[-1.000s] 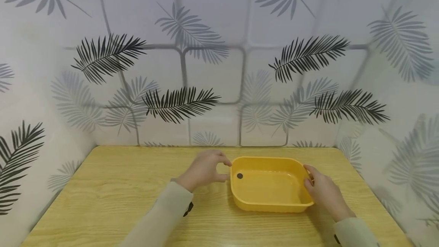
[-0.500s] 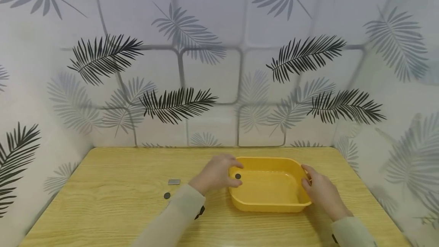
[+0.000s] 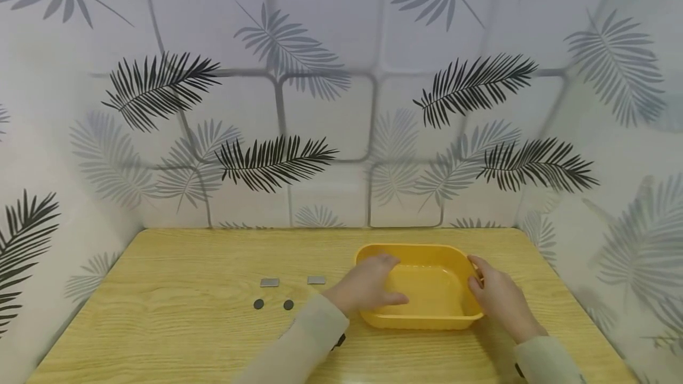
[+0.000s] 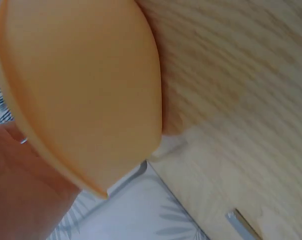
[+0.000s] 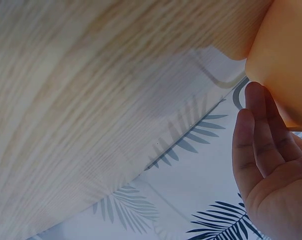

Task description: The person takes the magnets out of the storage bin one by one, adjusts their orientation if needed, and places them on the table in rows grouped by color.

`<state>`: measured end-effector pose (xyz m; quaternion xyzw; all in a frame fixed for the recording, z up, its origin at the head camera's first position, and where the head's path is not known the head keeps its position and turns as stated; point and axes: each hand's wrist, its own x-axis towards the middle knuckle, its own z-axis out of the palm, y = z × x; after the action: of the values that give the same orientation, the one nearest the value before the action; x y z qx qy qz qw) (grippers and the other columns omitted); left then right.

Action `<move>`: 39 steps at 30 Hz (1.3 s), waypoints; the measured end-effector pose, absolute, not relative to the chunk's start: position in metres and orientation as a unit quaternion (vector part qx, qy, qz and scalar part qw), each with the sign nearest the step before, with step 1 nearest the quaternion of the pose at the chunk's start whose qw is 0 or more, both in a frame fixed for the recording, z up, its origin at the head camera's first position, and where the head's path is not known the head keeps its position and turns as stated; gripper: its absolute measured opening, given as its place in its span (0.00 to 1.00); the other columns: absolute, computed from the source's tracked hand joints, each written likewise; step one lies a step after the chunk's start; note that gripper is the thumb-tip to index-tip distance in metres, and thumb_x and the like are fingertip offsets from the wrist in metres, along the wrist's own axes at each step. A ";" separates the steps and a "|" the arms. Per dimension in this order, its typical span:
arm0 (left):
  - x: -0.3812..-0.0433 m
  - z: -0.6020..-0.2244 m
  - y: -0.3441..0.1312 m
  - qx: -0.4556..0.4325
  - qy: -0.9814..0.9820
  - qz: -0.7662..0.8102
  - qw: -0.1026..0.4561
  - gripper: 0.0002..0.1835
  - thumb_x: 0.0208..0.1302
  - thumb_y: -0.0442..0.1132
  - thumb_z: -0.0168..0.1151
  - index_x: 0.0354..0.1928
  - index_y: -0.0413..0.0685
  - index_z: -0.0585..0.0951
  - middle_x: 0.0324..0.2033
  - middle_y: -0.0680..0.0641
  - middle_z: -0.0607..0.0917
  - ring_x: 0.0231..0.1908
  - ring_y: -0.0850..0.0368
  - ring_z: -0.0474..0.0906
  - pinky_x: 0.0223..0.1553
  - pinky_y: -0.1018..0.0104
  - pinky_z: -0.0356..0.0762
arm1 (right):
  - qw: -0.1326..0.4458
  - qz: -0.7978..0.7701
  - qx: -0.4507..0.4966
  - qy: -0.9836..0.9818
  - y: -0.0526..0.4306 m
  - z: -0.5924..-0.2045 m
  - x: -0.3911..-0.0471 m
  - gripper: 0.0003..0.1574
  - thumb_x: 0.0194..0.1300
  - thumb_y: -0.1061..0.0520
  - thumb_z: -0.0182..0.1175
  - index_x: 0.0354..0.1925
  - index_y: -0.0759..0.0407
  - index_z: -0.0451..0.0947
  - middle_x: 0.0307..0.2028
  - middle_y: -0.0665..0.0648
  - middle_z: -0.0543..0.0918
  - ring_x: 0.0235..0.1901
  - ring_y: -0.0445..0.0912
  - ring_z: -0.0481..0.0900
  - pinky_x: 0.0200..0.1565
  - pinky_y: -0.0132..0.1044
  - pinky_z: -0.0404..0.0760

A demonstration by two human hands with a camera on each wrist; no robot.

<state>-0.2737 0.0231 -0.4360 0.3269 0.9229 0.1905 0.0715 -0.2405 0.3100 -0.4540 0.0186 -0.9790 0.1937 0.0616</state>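
A yellow plastic tub (image 3: 427, 320) with rounded corners stands on the wooden table's right half. My right hand (image 3: 498, 295) grips its right wall, thumb at the inner side; in the right wrist view the fingers (image 5: 258, 140) lie along the outside of the tub (image 5: 285, 55). Over the tub's left rim reaches my left hand (image 3: 368, 283), slightly blurred, thumb and fingers spread apart with nothing seen between them. In the left wrist view the tub's outer wall (image 4: 86, 90) covers part of that hand (image 4: 31, 185). The tub's left floor is hidden beneath it.
Left of the tub lie two grey rectangular plates (image 3: 269, 282) and two dark round discs (image 3: 289, 304) on the table (image 3: 160, 295). One plate (image 4: 243, 225) also shows in the left wrist view. A leaf-patterned wall (image 3: 331, 182) borders the table's back.
My left hand has moved right, from beside the tub to over its left part, covering a dark disc seen inside earlier. The plates and discs on the table came into sight. The right hand kept its grip.
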 end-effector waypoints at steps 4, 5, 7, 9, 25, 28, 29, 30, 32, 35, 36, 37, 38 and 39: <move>-0.271 -0.441 0.035 0.301 0.932 0.176 0.100 0.46 0.69 0.67 0.59 0.78 0.45 0.63 0.78 0.44 0.66 0.78 0.44 0.61 0.79 0.50 0.60 | 0.062 0.196 0.020 -0.978 0.309 -0.454 -0.240 0.31 0.72 0.60 0.56 0.70 0.70 0.68 0.47 0.72 0.85 0.30 0.48 0.78 0.29 0.40 0.77; -0.270 -0.442 0.038 0.295 0.934 0.172 0.104 0.46 0.70 0.68 0.57 0.79 0.45 0.62 0.78 0.44 0.65 0.78 0.43 0.61 0.79 0.48 0.59 | 0.062 0.196 0.020 -0.978 0.309 -0.454 -0.240 0.31 0.72 0.60 0.56 0.70 0.70 0.68 0.47 0.72 0.85 0.30 0.48 0.78 0.29 0.40 0.77; -0.269 -0.443 0.042 0.282 0.939 0.160 0.111 0.47 0.70 0.70 0.54 0.80 0.47 0.60 0.79 0.44 0.63 0.79 0.41 0.59 0.79 0.45 0.59 | 0.062 0.196 0.019 -0.978 0.309 -0.453 -0.240 0.31 0.73 0.60 0.56 0.70 0.70 0.67 0.47 0.72 0.85 0.30 0.48 0.78 0.29 0.39 0.77; -0.267 -0.444 0.046 0.269 0.942 0.160 0.123 0.48 0.70 0.72 0.52 0.81 0.48 0.59 0.80 0.43 0.61 0.79 0.38 0.57 0.78 0.41 0.59 | 0.061 0.197 0.018 -0.978 0.309 -0.453 -0.239 0.31 0.73 0.60 0.56 0.70 0.70 0.67 0.48 0.73 0.85 0.31 0.49 0.78 0.30 0.40 0.78; -0.263 -0.442 0.058 0.209 0.935 0.170 0.231 0.50 0.68 0.79 0.40 0.83 0.57 0.54 0.84 0.44 0.44 0.82 0.30 0.37 0.78 0.28 0.43 | 0.054 0.198 0.011 -0.979 0.310 -0.452 -0.240 0.32 0.73 0.60 0.56 0.71 0.70 0.67 0.50 0.74 0.84 0.33 0.50 0.80 0.32 0.41 0.79; -0.261 -0.441 0.060 0.186 0.937 0.173 0.241 0.51 0.67 0.80 0.41 0.82 0.58 0.55 0.84 0.45 0.44 0.81 0.28 0.39 0.78 0.29 0.44 | 0.053 0.198 0.010 -0.979 0.309 -0.451 -0.240 0.32 0.73 0.60 0.56 0.70 0.70 0.67 0.49 0.74 0.84 0.34 0.50 0.80 0.32 0.42 0.80; -0.260 -0.442 0.060 0.179 0.937 0.175 0.243 0.51 0.67 0.80 0.41 0.82 0.58 0.56 0.84 0.45 0.44 0.81 0.27 0.39 0.78 0.29 0.45 | 0.052 0.198 0.009 -0.979 0.308 -0.451 -0.239 0.32 0.73 0.60 0.56 0.70 0.70 0.67 0.49 0.73 0.84 0.33 0.50 0.80 0.32 0.41 0.79; -0.260 -0.442 0.061 0.173 0.938 0.175 0.245 0.51 0.67 0.80 0.41 0.82 0.58 0.56 0.84 0.45 0.44 0.80 0.27 0.39 0.78 0.29 0.46 | 0.052 0.198 0.009 -0.979 0.308 -0.451 -0.239 0.32 0.73 0.60 0.56 0.70 0.69 0.67 0.49 0.73 0.85 0.33 0.50 0.80 0.31 0.41 0.79; -0.260 -0.441 0.062 0.165 0.938 0.175 0.248 0.51 0.67 0.81 0.41 0.82 0.59 0.56 0.84 0.46 0.44 0.81 0.27 0.38 0.78 0.30 0.46 | 0.052 0.197 0.009 -0.979 0.308 -0.450 -0.239 0.32 0.73 0.59 0.56 0.70 0.69 0.67 0.49 0.73 0.84 0.33 0.50 0.79 0.31 0.41 0.79; -0.260 -0.441 0.063 0.163 0.935 0.183 0.255 0.50 0.66 0.81 0.41 0.82 0.60 0.57 0.84 0.46 0.44 0.81 0.29 0.36 0.79 0.31 0.46 | 0.051 0.196 0.008 -0.979 0.308 -0.450 -0.239 0.32 0.73 0.59 0.56 0.71 0.69 0.67 0.49 0.73 0.84 0.32 0.49 0.78 0.31 0.40 0.78; -0.260 -0.441 0.063 0.165 0.934 0.184 0.258 0.50 0.66 0.81 0.40 0.82 0.61 0.56 0.84 0.46 0.44 0.81 0.29 0.36 0.79 0.32 0.47 | 0.050 0.195 0.008 -0.979 0.308 -0.450 -0.240 0.32 0.73 0.59 0.56 0.71 0.69 0.67 0.49 0.72 0.84 0.31 0.49 0.78 0.30 0.40 0.78; -0.261 -0.441 0.063 0.169 0.932 0.186 0.262 0.50 0.67 0.81 0.40 0.82 0.61 0.56 0.84 0.46 0.44 0.82 0.30 0.36 0.79 0.33 0.47 | 0.050 0.194 0.007 -0.980 0.308 -0.451 -0.240 0.32 0.73 0.59 0.56 0.71 0.69 0.66 0.49 0.73 0.84 0.31 0.48 0.78 0.30 0.40 0.77; -0.261 -0.441 0.064 0.174 0.929 0.190 0.265 0.49 0.67 0.80 0.40 0.82 0.61 0.56 0.84 0.46 0.45 0.82 0.30 0.36 0.79 0.33 0.47 | 0.049 0.194 0.007 -0.980 0.308 -0.451 -0.240 0.32 0.73 0.59 0.56 0.71 0.69 0.67 0.48 0.72 0.84 0.31 0.48 0.78 0.30 0.40 0.78; -0.261 -0.441 0.064 0.180 0.927 0.192 0.267 0.49 0.67 0.80 0.40 0.82 0.61 0.57 0.84 0.46 0.45 0.82 0.30 0.36 0.79 0.34 0.47 | 0.049 0.193 0.006 -0.980 0.309 -0.451 -0.240 0.32 0.73 0.59 0.56 0.70 0.69 0.66 0.48 0.72 0.84 0.31 0.49 0.78 0.31 0.40 0.78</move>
<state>-0.2614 0.0644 -0.4406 0.1798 0.9270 0.1923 0.2672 -0.2400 0.3086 -0.4509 0.0065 -0.9799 0.1932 0.0489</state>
